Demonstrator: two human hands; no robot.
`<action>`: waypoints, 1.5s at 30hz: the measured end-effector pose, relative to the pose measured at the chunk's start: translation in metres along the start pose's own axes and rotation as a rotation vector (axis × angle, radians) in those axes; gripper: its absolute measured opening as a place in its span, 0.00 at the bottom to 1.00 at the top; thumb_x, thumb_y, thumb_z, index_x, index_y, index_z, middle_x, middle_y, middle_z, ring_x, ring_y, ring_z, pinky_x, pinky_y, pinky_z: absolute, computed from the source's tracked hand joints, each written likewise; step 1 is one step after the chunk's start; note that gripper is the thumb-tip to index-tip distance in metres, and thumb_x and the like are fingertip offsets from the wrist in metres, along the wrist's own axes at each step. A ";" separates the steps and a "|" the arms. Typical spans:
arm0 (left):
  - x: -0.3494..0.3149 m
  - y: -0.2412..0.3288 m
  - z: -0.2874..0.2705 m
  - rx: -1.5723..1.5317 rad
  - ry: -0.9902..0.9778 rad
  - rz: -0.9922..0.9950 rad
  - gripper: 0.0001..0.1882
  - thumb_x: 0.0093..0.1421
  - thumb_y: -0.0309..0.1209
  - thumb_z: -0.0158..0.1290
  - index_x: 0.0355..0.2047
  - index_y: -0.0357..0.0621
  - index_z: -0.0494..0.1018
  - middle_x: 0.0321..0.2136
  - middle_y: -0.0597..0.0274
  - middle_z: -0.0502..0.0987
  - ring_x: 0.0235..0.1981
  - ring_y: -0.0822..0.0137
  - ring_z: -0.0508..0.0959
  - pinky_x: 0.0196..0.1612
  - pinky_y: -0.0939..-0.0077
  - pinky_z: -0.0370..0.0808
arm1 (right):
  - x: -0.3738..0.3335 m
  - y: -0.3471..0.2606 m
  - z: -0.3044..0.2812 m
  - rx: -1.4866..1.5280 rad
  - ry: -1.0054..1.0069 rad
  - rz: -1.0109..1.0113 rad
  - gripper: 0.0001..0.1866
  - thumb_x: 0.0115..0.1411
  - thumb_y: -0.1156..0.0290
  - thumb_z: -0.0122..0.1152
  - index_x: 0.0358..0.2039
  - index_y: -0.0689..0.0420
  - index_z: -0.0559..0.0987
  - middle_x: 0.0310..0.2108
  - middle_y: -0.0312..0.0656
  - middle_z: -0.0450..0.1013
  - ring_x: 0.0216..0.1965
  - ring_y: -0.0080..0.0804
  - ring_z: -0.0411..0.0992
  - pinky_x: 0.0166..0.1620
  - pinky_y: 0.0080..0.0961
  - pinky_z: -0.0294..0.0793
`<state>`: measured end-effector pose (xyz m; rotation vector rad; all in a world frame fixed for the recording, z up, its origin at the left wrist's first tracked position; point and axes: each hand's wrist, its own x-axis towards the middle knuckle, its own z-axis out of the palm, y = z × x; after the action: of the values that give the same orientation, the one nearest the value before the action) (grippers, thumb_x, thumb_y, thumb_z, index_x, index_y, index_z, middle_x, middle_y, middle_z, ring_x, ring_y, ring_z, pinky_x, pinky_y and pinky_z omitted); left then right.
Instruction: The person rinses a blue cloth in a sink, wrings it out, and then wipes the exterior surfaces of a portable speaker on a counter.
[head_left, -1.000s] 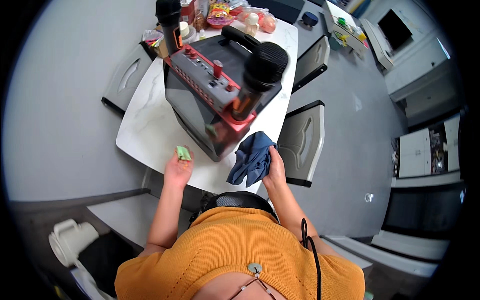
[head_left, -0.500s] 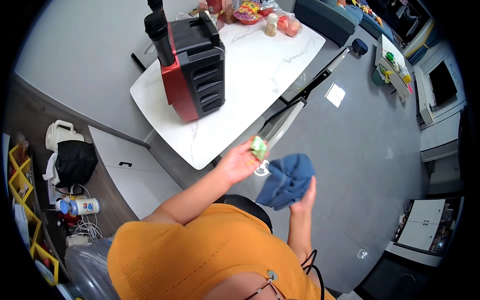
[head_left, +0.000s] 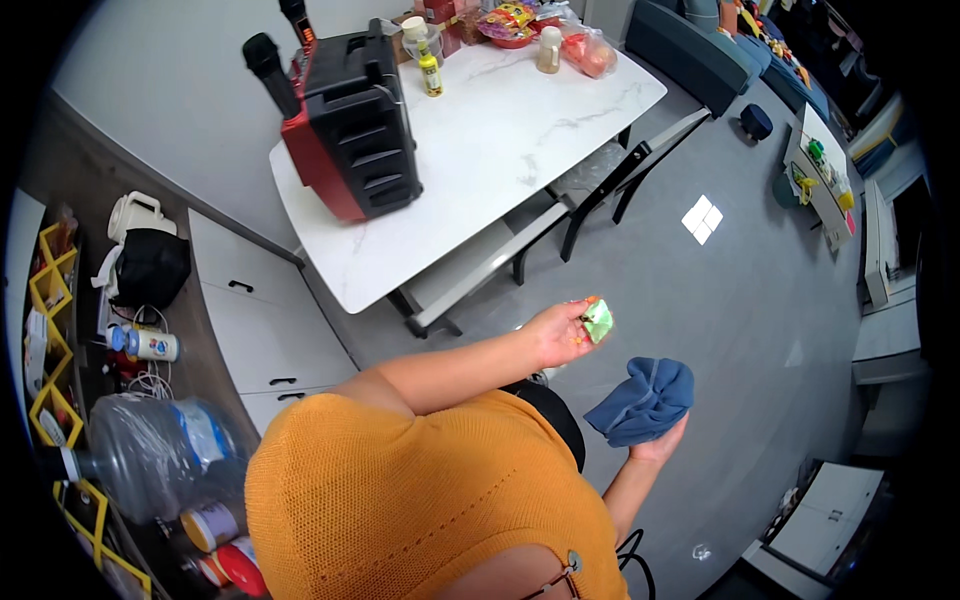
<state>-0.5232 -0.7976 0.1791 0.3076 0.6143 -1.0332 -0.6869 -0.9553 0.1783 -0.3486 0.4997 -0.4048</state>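
Note:
My left hand (head_left: 562, 337) is closed on a small, shiny light-green wrapper (head_left: 597, 321), which sticks out past the fingertips. Small orange bits show by the fingers; I cannot make out what they are. A bunched blue cloth (head_left: 645, 402) with a paler seam rests in my right hand (head_left: 664, 444), whose fingers are mostly hidden beneath it. Both hands are held out over the floor in front of my body, and the wrapper and the cloth are apart.
A white marble-patterned table (head_left: 480, 150) carries a red-and-black speaker (head_left: 355, 130) with microphones, a yellow bottle (head_left: 430, 72) and bagged food. Chairs (head_left: 600, 190) stand along its side. At left are white cabinets (head_left: 260, 320) and a large clear water jug (head_left: 165, 455).
My view has turned, and both hands have swung to the right with the wrapper and the cloth still in them. More of the jug and the yellow bottle now show.

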 end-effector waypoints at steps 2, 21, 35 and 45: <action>0.034 -0.008 0.015 0.019 0.047 0.032 0.07 0.61 0.30 0.43 0.38 0.44 0.68 0.37 0.58 0.71 0.42 0.61 0.72 0.47 0.63 0.70 | 0.027 -0.037 -0.006 -0.023 -0.031 -0.003 0.25 0.61 0.57 0.33 0.52 0.60 0.64 0.51 0.45 0.63 0.51 0.43 0.63 0.53 0.41 0.63; 0.426 -0.190 0.277 0.216 -0.159 -0.153 0.09 0.63 0.32 0.39 0.40 0.44 0.66 0.37 0.56 0.72 0.41 0.60 0.72 0.45 0.65 0.71 | 0.221 -0.455 -0.133 0.038 0.377 -0.307 0.26 0.62 0.54 0.32 0.50 0.60 0.66 0.50 0.44 0.65 0.51 0.41 0.64 0.53 0.39 0.64; 0.658 -0.276 0.458 0.192 0.128 0.014 0.11 0.63 0.32 0.37 0.42 0.46 0.66 0.41 0.58 0.71 0.43 0.60 0.72 0.48 0.63 0.69 | 0.464 -0.718 -0.169 0.021 0.329 -0.238 0.25 0.63 0.55 0.30 0.51 0.61 0.63 0.51 0.44 0.63 0.52 0.39 0.63 0.53 0.38 0.63; 0.889 -0.284 0.593 0.174 0.156 0.066 0.11 0.63 0.32 0.39 0.42 0.46 0.68 0.41 0.61 0.70 0.42 0.63 0.70 0.48 0.66 0.68 | 0.635 -0.874 -0.148 -0.016 0.349 -0.223 0.26 0.64 0.56 0.27 0.51 0.63 0.62 0.51 0.47 0.63 0.51 0.40 0.64 0.52 0.37 0.65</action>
<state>-0.2507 -1.8680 0.1209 0.5620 0.6512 -1.0069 -0.5058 -2.0300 0.1721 -0.3524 0.8085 -0.6847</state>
